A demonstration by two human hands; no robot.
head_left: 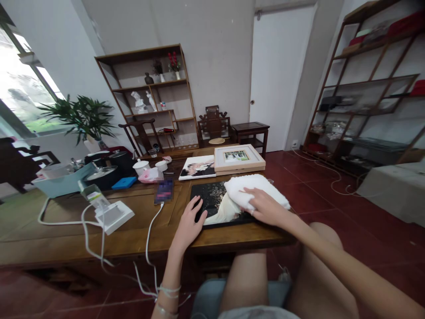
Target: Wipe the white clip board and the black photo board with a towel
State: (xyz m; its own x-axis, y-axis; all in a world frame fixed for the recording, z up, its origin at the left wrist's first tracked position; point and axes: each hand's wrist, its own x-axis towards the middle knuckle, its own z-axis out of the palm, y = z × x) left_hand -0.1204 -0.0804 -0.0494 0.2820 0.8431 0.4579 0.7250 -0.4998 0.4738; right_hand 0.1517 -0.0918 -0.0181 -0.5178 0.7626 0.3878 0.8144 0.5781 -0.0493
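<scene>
A dark photo panel with a pale dress in its picture lies flat near the table's front edge. My left hand rests on its left side, fingers spread and lying on the surface. A folded white towel covers the panel's right part. My right hand presses on the towel, index finger stretched over it and the other fingers bent into its near edge. Behind the panel lie a white-edged photo print and a light wooden picture frame.
The wooden table also bears a phone on a white cable, an open white box, a blue box, a white lidded cup and a light blue basin. Shelves stand behind.
</scene>
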